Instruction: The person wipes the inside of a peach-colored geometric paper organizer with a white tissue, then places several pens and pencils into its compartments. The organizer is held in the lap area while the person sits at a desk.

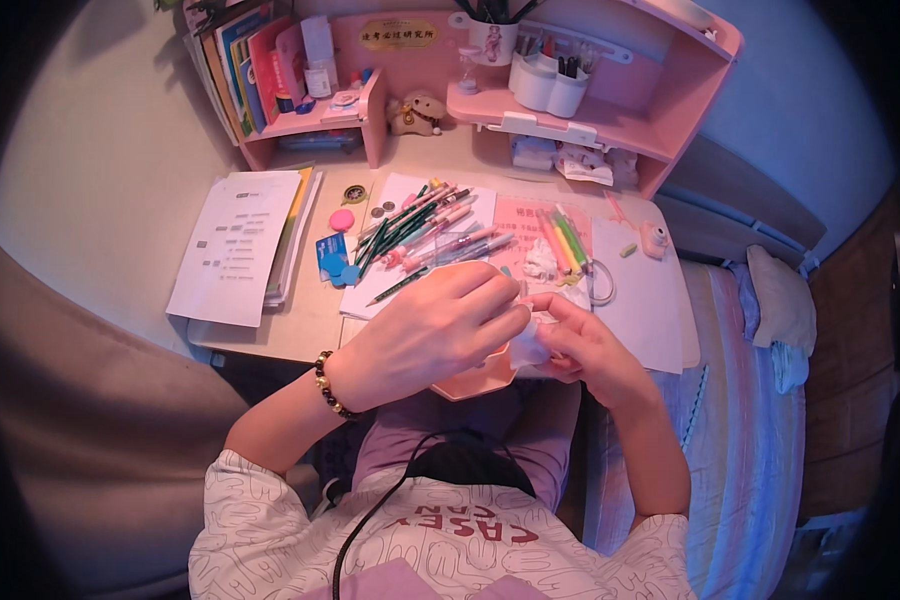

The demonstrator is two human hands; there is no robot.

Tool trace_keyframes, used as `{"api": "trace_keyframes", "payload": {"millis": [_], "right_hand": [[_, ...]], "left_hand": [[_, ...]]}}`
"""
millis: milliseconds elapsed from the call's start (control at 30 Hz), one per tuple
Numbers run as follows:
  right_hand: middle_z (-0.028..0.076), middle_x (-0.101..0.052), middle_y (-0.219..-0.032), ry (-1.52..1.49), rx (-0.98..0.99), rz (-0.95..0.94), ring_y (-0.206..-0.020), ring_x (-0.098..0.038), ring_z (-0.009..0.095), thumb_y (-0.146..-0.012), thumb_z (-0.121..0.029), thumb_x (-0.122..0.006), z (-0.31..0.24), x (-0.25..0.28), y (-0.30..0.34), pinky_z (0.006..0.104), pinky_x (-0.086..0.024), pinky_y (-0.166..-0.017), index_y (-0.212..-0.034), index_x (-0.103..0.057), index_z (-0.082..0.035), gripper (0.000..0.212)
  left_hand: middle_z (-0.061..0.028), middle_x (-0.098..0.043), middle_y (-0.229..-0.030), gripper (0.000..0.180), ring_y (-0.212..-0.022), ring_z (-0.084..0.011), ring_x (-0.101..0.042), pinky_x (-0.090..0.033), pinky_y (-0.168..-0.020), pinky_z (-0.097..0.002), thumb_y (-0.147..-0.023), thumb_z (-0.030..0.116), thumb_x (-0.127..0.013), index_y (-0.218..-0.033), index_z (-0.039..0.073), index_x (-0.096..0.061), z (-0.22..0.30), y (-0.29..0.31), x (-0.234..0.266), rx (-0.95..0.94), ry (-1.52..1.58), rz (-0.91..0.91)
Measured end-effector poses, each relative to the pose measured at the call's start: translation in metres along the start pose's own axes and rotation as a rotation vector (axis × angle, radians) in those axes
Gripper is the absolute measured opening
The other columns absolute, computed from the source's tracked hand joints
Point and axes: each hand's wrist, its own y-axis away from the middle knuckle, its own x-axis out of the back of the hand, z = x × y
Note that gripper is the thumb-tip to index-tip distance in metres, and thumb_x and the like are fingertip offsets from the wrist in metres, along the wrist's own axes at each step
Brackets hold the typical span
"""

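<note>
Over an orange-pink box with angled sides (473,384), my left hand (448,322) is closed, its fingers curled and hiding much of the box. What those fingertips hold, if anything, is hidden. Close against it, my right hand (582,345) pinches a crumpled white tissue (528,347) between thumb and fingers. The box is at the front edge of the desk, above my lap. Just beyond my hands lies a spread of pencils and pens (420,228) on white paper.
Green and yellow markers (567,243) lie beside another crumpled tissue (540,262). A clear ring (602,283) is near my right hand. Papers are stacked at the left (232,245). Blue round pieces (340,270) and a pink disc (342,219) lie nearby. A pink shelf (410,70) backs the desk; a bed (740,400) stands right.
</note>
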Motion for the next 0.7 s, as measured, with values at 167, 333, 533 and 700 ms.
{"api": "trace_keyframes", "payload": {"millis": [167, 333, 533, 700], "right_hand": [[-0.006, -0.054, -0.078, -0.059, 0.1, 0.01, -0.061, -0.042, -0.001, -0.099, -0.029, -0.059, 0.01, -0.018, -0.005, 0.0153, -0.026, -0.051, -0.106, -0.059, -0.011, 0.019], [-0.005, -0.058, -0.077, -0.037, 0.243, 0.183, -0.063, -0.047, 0.001, -0.098, -0.025, -0.062, 0.018, -0.02, -0.006, 0.0163, -0.034, -0.055, -0.093, -0.057, -0.01, 0.017], [-0.003, -0.059, -0.075, 0.313, 0.572, 0.478, -0.066, -0.05, 0.002, -0.096, -0.018, -0.065, 0.032, -0.021, -0.015, 0.019, -0.041, -0.06, -0.09, -0.058, -0.004, 0.017], [-0.002, -0.058, -0.075, 0.487, 0.446, 0.289, -0.069, -0.051, 0.002, -0.094, -0.017, -0.067, 0.021, -0.024, -0.012, 0.0187, -0.04, -0.06, -0.088, -0.06, -0.001, 0.019]], "left_hand": [[-0.0059, -0.057, -0.102, 0.029, -0.099, -0.0215, -0.058, -0.051, -0.084, -0.0341, -0.072, 0.017, -0.068, -0.098, 0.006, -0.06, -0.005, 0.009, -0.016, -0.03, -0.054, 0.117], [-0.0055, -0.059, -0.104, 0.029, -0.096, -0.0212, -0.061, -0.054, -0.077, -0.0319, -0.077, 0.005, -0.072, -0.106, 0.005, -0.064, 0.003, 0.011, -0.032, 0.452, 0.147, 0.552], [-0.0046, -0.066, -0.109, 0.026, -0.086, -0.0091, -0.066, -0.055, -0.071, -0.0227, -0.088, 0.006, -0.07, -0.113, -0.001, -0.066, 0.012, 0.03, -0.025, 0.941, 1.181, 0.42], [-0.011, -0.068, -0.114, 0.033, -0.102, -0.0158, -0.066, -0.053, -0.087, -0.0281, -0.09, 0.005, -0.068, -0.122, -0.002, -0.062, 0.015, 0.027, -0.03, 0.896, 1.562, 0.376]]}}
